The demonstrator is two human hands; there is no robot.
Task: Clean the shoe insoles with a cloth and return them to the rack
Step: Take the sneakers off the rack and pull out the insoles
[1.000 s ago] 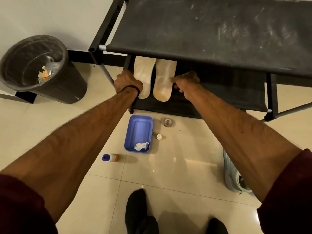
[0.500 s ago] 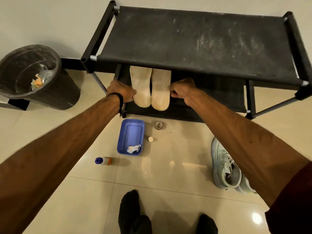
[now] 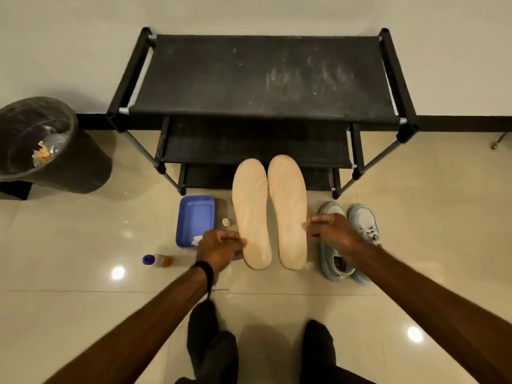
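Pinched left insole in left hand | right insole in right hand | held clear of rack, probably for wiping

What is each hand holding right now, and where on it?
Left hand pinches the left insole at its outer edge near the heel end. Right hand pinches the right insole at its outer edge, also toward the heel.

Hands hold insoles — rack behind.

Two insoles, two shoes, one rack, one bin, one tray.
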